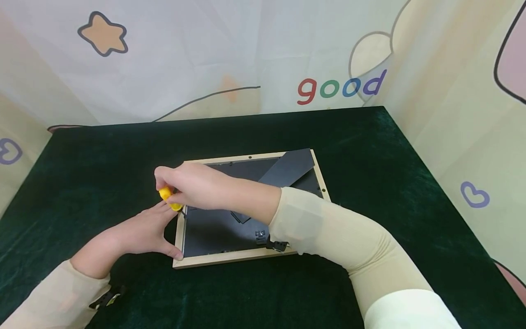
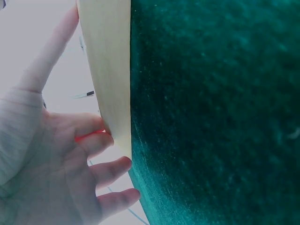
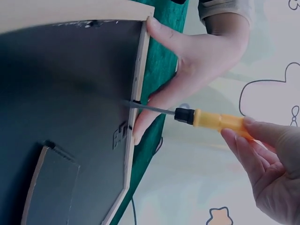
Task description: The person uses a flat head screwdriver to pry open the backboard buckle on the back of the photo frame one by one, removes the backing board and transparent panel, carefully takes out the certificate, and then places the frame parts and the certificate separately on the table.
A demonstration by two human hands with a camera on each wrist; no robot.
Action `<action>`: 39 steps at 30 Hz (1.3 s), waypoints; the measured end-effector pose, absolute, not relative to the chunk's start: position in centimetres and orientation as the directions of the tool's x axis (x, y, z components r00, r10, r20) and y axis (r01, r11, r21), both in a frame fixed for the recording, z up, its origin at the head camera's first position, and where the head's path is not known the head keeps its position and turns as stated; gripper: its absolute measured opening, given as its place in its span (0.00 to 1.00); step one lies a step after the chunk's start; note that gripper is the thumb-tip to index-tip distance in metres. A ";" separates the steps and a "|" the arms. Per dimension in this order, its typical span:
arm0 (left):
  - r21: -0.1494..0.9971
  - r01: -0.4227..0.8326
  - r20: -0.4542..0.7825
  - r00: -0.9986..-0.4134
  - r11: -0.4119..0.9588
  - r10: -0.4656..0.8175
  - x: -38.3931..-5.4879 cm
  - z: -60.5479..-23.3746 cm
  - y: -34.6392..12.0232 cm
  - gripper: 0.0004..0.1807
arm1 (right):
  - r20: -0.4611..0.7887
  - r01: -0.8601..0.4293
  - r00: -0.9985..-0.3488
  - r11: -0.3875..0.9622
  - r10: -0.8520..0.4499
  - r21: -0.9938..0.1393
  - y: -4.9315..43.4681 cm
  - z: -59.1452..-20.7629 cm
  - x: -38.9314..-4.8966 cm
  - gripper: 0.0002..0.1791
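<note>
My right hand (image 1: pixel 195 183) pinches the screwdriver (image 3: pixel 218 121), its shaft lying across the frame (image 1: pixel 230 257)'s left edge. My left hand (image 1: pixel 144 233) rests spread along that edge, gripping nothing.

On the dark green velvety surface (image 1: pixel 123 155), a black-backed rectangular pale wooden frame (image 1: pixel 223 233); at its left edge, the left grip (image 1: pixel 148 233); in the right grip (image 1: pixel 201 185), just over that edge, a yellow-handled metal screwdriver (image 3: pixel 206 120); behind, a pastel printed fabric curtain (image 1: pixel 205 50).

Soft, even light in the head view; hazy, washed-out white backdrop (image 2: pixel 26 40) in the left wrist view
</note>
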State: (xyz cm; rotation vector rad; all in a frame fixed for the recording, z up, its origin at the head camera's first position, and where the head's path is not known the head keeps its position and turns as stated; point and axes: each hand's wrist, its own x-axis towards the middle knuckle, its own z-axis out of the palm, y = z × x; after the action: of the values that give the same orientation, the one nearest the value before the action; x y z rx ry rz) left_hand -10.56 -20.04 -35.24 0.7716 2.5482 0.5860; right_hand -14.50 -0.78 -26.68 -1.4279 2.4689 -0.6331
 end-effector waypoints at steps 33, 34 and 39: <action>0.242 0.448 -0.346 -0.788 0.860 0.508 -9.4 -34.3 -17.7 0.71 | -0.084 -0.184 -0.891 0.524 -0.447 -0.832 10.0 -31.4 -16.9 0.16; 0.232 0.448 -0.349 -0.790 0.863 0.504 -9.3 -34.3 -17.6 0.71 | -0.087 -0.184 -0.888 0.522 -0.452 -0.833 9.9 -31.5 -16.9 0.15; 0.209 0.456 -0.353 -0.790 0.865 0.502 -9.2 -34.1 -17.4 0.72 | -0.112 -0.186 -0.874 0.539 -0.473 -0.821 9.3 -32.0 -16.6 0.12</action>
State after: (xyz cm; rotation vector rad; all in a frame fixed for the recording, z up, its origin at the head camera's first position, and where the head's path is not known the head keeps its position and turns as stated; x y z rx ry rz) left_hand -9.22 -17.38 -34.12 0.7079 2.6368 0.1578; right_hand -16.63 9.28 -32.00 -0.5455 2.4588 -1.2563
